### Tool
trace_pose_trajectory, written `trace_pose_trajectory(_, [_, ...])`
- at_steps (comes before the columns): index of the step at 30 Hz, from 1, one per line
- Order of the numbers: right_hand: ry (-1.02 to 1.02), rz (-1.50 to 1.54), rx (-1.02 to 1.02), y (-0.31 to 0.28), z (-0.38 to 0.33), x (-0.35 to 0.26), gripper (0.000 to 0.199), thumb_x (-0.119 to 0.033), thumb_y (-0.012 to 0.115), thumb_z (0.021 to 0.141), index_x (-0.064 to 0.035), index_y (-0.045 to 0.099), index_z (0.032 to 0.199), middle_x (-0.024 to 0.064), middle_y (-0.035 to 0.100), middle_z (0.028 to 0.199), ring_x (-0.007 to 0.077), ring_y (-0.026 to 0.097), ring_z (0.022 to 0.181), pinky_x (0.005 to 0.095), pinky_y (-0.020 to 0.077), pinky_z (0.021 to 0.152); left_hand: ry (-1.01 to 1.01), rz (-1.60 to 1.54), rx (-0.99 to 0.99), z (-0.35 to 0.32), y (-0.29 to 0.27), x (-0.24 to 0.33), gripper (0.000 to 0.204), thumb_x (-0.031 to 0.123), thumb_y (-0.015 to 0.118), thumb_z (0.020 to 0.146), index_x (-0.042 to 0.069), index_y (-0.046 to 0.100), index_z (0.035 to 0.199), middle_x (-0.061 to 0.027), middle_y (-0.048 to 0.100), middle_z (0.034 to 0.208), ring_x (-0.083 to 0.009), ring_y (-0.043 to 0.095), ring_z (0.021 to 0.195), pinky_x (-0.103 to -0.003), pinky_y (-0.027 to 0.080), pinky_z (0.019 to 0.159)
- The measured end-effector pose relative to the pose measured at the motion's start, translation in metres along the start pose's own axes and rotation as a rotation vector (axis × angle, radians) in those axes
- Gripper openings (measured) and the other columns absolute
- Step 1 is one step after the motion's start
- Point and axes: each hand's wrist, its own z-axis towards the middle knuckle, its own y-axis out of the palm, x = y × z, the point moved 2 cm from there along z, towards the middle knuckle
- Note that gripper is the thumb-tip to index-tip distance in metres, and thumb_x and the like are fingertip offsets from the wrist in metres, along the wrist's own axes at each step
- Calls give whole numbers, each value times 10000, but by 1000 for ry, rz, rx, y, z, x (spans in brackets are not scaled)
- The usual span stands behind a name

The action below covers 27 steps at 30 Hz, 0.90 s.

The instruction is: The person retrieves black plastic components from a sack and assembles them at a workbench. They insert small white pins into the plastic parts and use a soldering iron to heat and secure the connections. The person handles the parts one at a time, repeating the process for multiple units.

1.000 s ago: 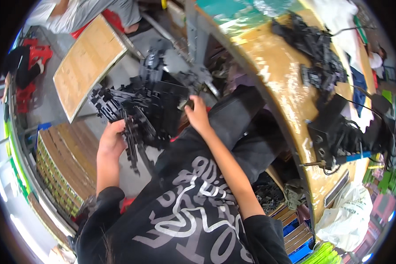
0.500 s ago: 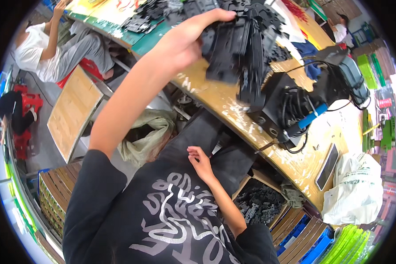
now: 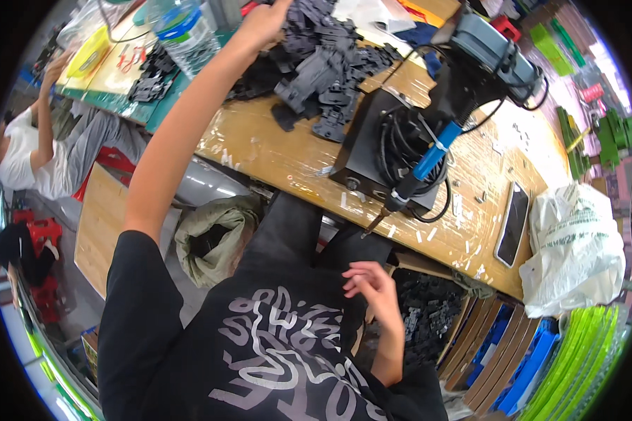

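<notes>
My left hand (image 3: 265, 27) reaches far across the table to the top of the picture, at the left edge of a heap of black plastic parts (image 3: 319, 67). Its fingertips are cut off or hidden, so what they touch does not show. A clear plastic bottle (image 3: 189, 45) with a blue label stands left of that forearm. Over my lap, in front of the table edge, my right hand (image 3: 373, 286) hangs with loosely bent fingers, apart and holding nothing. Beneath it, a box of black parts (image 3: 428, 316) is partly covered by my arm.
A blue-handled electric screwdriver (image 3: 435, 151) with coiled black cable rests on a black box (image 3: 361, 151), its tip over the table edge. A phone (image 3: 512, 224) and a white plastic bag (image 3: 574, 252) lie to the right. Another person (image 3: 38, 151) sits at far left.
The view has shifted, and my left hand has moved up and left from over the black parts to their far left side. My right hand has moved right over my lap.
</notes>
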Motion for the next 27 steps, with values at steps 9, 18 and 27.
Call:
trace_pose_trajectory(9, [-482,-129,480,-61,-17,-121,182,-61,494,804,18,504,967,131,579,752,152,551,549,239,464,465,297,-562,55,17,5,-16,347,207,682,697,-56,568,892,-69,592,849,-123,565,738,-237,437,667])
trace_pose_trajectory(18, [-613,-228,937,-142,15,-164,238,-99,525,799,11,513,1009,110,571,844,134,551,693,233,470,576,667,-269,366,5,-13,12,284,240,515,839,-40,562,845,-26,559,737,-82,464,657,-241,386,616])
trace_pose_trajectory(27, [-451,-748,1174,-303,85,-211,248,-115,593,700,33,578,899,130,607,798,158,579,647,252,473,579,874,92,269,-14,-16,18,275,26,569,761,40,537,1034,-55,583,947,-121,542,864,-254,412,785])
